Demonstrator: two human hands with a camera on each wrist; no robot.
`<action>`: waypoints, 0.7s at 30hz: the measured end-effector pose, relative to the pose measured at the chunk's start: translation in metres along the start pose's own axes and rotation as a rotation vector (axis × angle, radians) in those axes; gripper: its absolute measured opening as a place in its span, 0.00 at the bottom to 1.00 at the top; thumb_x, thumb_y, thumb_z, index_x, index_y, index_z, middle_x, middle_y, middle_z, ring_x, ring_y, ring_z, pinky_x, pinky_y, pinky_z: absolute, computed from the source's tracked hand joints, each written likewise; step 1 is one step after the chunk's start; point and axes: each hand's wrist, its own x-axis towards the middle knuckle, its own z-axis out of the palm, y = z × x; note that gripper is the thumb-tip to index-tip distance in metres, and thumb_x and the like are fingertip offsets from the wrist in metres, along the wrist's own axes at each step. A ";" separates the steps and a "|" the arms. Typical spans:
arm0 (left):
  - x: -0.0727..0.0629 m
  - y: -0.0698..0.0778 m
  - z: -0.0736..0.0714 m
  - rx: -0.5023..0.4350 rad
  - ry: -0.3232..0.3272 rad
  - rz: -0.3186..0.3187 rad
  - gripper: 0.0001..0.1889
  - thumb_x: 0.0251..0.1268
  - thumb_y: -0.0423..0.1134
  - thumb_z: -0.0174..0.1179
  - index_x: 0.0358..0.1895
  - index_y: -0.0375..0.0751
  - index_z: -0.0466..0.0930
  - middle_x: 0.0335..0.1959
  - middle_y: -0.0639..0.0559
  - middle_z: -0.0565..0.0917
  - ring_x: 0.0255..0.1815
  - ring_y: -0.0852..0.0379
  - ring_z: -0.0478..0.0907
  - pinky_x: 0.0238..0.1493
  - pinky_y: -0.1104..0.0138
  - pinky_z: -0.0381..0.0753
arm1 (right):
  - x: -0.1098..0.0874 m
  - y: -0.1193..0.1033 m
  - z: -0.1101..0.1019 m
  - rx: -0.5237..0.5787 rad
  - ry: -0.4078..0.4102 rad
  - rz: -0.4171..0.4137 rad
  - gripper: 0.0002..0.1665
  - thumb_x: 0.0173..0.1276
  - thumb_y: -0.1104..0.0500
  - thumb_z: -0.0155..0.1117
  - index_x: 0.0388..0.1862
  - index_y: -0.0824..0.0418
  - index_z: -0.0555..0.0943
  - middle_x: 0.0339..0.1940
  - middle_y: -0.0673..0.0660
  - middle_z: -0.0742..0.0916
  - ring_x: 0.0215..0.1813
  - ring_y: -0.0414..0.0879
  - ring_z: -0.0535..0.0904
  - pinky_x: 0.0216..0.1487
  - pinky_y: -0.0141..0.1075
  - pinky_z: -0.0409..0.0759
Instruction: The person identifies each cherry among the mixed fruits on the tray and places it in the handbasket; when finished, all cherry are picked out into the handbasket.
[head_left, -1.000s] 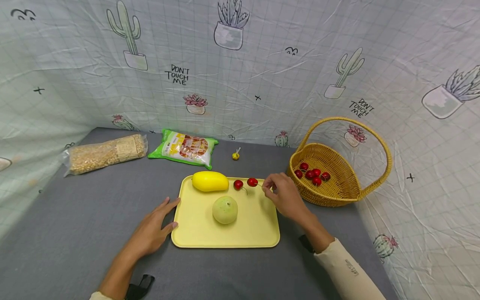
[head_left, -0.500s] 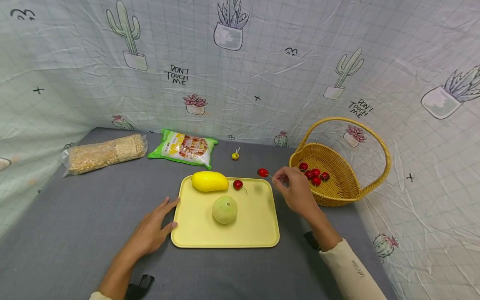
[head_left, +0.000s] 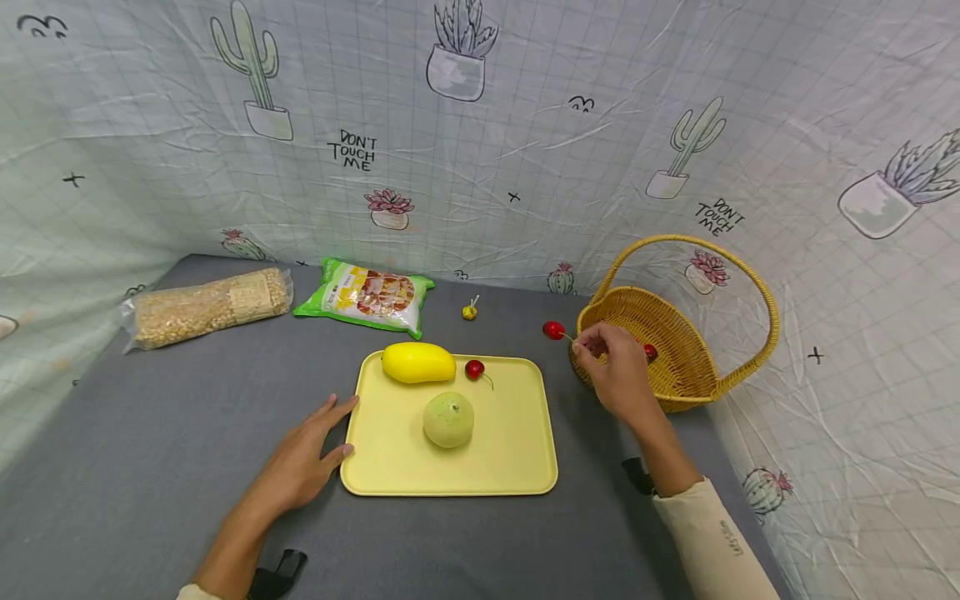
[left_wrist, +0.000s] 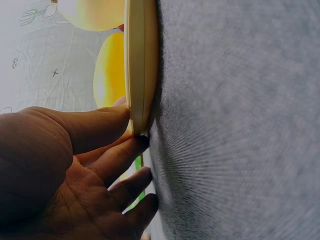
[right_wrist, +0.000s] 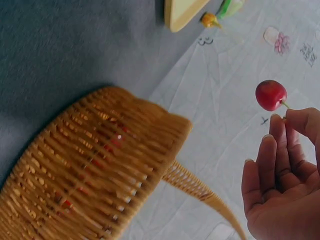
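By its stem, a red cherry (right_wrist: 271,95) is pinched between the thumb and forefinger of my right hand (head_left: 618,367). That hand is raised at the left side of the wicker basket (head_left: 693,387) and hides most of the cherries inside. My left hand (head_left: 303,462) rests at the left edge of the yellow tray (head_left: 502,467), thumb and fingertips touching its rim, as the left wrist view shows. On the tray lie a yellow mango (head_left: 418,363), a pale green round fruit (head_left: 448,420) and another cherry (head_left: 474,369) with its stem.
Behind the tray lie a clear bag of yellow kernels (head_left: 210,310), a green-and-white food packet (head_left: 367,296) and a small yellow item (head_left: 469,310) with a pale stem. A patterned cloth (head_left: 517,117) hangs behind the grey table. The basket's tall handle (head_left: 772,308) arches up at the right.
My right hand has lifted the cherry by its stem off the tray's back right and carried it right to the basket's left side. My left hand stays at the tray.
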 end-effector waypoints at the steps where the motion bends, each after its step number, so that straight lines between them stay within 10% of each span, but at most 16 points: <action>1: 0.000 0.000 0.000 0.000 0.001 0.000 0.38 0.72 0.32 0.68 0.83 0.41 0.64 0.83 0.27 0.61 0.82 0.24 0.60 0.72 0.27 0.67 | 0.000 0.002 -0.001 -0.001 0.007 0.003 0.03 0.74 0.63 0.72 0.42 0.62 0.85 0.36 0.58 0.87 0.40 0.53 0.82 0.43 0.37 0.78; 21: 0.000 -0.001 0.000 0.010 0.004 0.001 0.38 0.73 0.33 0.68 0.83 0.42 0.64 0.83 0.26 0.61 0.81 0.23 0.61 0.71 0.27 0.67 | 0.003 0.042 -0.030 -0.040 0.092 0.136 0.07 0.78 0.60 0.67 0.44 0.64 0.85 0.40 0.62 0.87 0.40 0.52 0.81 0.38 0.21 0.70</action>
